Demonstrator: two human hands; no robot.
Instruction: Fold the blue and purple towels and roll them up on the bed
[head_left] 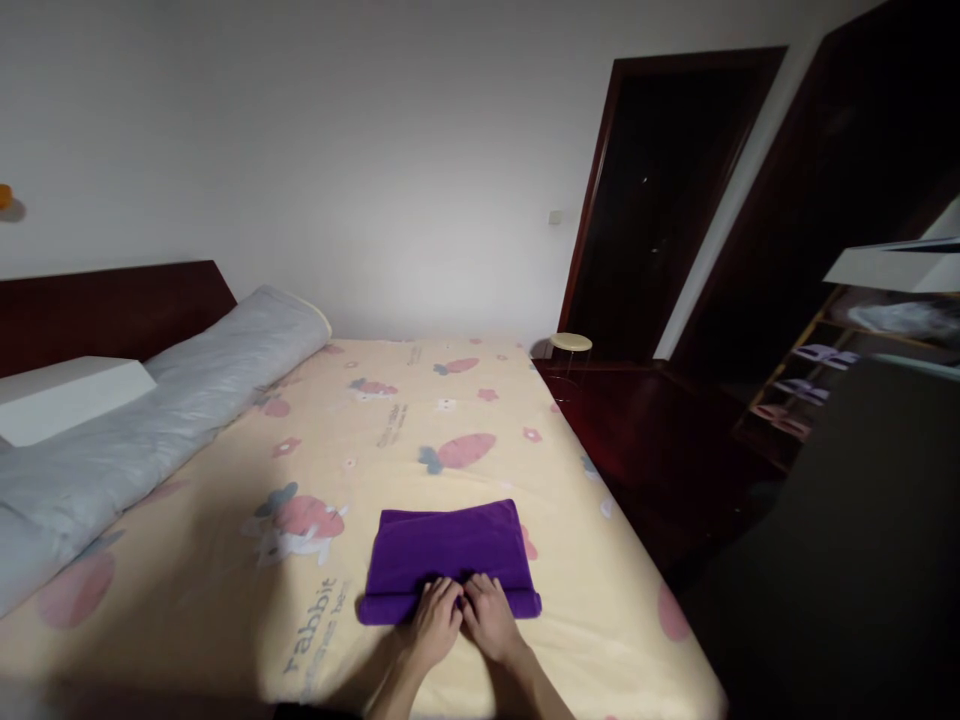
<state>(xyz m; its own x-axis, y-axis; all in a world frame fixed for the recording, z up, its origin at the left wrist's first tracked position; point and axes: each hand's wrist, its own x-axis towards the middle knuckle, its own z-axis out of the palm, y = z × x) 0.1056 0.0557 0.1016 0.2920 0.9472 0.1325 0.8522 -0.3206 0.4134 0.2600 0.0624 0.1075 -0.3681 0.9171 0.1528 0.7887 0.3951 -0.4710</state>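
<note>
A purple towel (450,540) lies on the bed, its near edge turned over into a thick roll and the rest spread flat beyond. My left hand (439,615) curls its fingers over the roll just left of its middle. Right beside it, my right hand (487,610) is bent over the same roll, and the two hands nearly touch at the thumbs. The towel's far edge is slightly uneven, with a second layer showing at the far left corner. Under my palms, part of the roll is hidden.
The bedsheet (390,470) is pale yellow with printed carrots and rabbits. Along the left lie a long grey bedding roll (195,400) and a white box-like object (75,395). A round stool (571,342) stands past the far right corner, and a shoe rack (799,385) is at right.
</note>
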